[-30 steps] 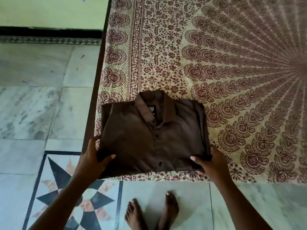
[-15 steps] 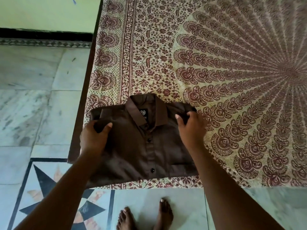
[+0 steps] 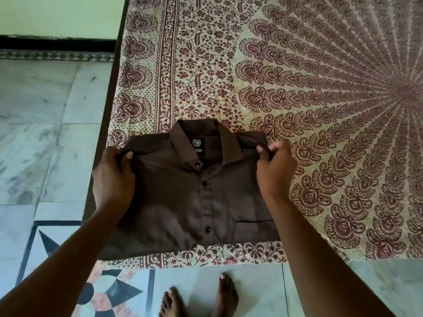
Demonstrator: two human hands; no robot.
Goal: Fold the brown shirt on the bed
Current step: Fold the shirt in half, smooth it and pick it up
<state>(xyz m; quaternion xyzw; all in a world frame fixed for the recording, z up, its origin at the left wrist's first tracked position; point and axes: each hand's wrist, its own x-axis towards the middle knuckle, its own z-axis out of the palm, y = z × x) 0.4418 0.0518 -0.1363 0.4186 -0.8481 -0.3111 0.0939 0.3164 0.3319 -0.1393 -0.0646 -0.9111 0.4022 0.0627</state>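
Observation:
The brown shirt [image 3: 183, 197] lies folded into a rectangle at the near left corner of the bed [image 3: 297, 88], collar away from me, buttons and chest pocket facing up. My left hand [image 3: 113, 177] pinches the shirt's left shoulder corner between thumb and fingers. My right hand [image 3: 275, 170] pinches the right shoulder corner the same way. The shirt's lower left corner hangs slightly past the bed's edge.
The bed is covered by a cream and maroon patterned sheet [image 3: 320, 110]. To the left lies a marble floor [image 3: 45, 133] with a star inlay [image 3: 103, 291]. My bare feet [image 3: 199, 298] stand at the bed's near edge. A green wall [image 3: 57, 14] is at the top left.
Both hands moved from the shirt's near bottom corners up along its sides to the shoulder corners, where they now pinch the fabric. The camera has come closer.

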